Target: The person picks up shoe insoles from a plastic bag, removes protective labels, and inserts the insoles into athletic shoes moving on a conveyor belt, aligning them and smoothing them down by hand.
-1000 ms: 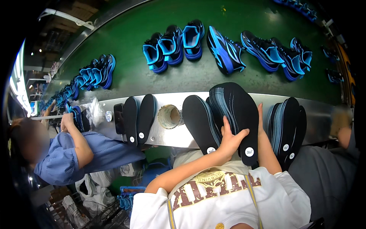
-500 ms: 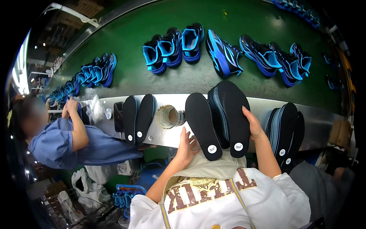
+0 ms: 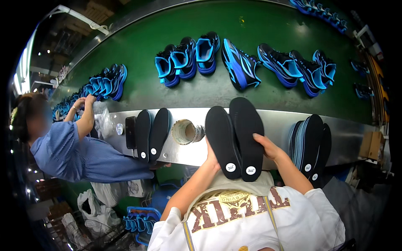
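Two stacks of black shoe insoles stand side by side in front of my apron, each with a round white sticker at the heel. My left hand (image 3: pixel 212 155) is closed at the outer edge of the left insole stack (image 3: pixel 222 136), its fingers mostly hidden behind it. With the thumb on the front face, my right hand (image 3: pixel 268 146) grips the right insole stack (image 3: pixel 247 138). Just left of them, a roll of tape (image 3: pixel 186 132) rests on the metal ledge (image 3: pixel 184 155). More insoles (image 3: pixel 310 142) stand upright in a stack to the right.
Black and blue sneakers (image 3: pixel 184 58) stand in groups on the green conveyor belt (image 3: pixel 138 42). A pair of insoles (image 3: pixel 159 129) and a phone (image 3: pixel 130 133) lie left of the tape. At the left, a co-worker in blue (image 3: pixel 100 159) reaches toward shoes. Plastic bags (image 3: pixel 95 211) sit below.
My left hand has come up against the left insole stack. Both stacks are drawn closer together, the right one shifting left and lower. The co-worker's hands have moved toward the shoes.
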The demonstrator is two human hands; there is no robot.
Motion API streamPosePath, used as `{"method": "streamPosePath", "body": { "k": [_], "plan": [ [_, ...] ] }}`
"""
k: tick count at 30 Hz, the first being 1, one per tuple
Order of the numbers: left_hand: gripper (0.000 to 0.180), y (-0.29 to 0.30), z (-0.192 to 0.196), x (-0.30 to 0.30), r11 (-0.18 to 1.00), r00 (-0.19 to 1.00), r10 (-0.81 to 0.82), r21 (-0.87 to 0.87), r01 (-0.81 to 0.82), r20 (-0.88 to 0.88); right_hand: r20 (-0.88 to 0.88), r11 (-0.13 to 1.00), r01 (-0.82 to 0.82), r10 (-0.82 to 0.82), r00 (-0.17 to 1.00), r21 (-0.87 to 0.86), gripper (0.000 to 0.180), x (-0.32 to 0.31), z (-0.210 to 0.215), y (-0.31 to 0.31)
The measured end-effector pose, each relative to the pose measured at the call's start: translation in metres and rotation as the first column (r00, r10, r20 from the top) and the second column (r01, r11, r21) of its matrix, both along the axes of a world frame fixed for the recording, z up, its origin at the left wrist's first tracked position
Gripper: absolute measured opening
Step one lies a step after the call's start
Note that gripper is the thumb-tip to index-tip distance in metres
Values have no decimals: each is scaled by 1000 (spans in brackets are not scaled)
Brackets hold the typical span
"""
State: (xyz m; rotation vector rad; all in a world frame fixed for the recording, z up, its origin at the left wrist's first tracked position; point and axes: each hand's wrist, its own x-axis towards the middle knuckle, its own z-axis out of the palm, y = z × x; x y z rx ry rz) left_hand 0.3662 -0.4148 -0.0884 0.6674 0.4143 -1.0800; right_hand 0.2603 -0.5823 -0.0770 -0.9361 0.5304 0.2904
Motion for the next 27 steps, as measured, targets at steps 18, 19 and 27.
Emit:
{"method": "streamPosePath", "body": {
  "k": [18,19,27],
  "plan": [
    [70,-63,12,-49,973,954,-231,-46,227,-189,-47,870,484,-481,875,95,80,-66,-29,-31],
    [73,-57,-5,-62,973,971,-204,81,215,-126,-131,844,513,-497,857,157,80,-65,-10,-30],
    [61,-44,7,-55,656,748,-664,490,574,13,-116,766,617,-607,787,180,71,-91,-14,-57]
  ]
}}
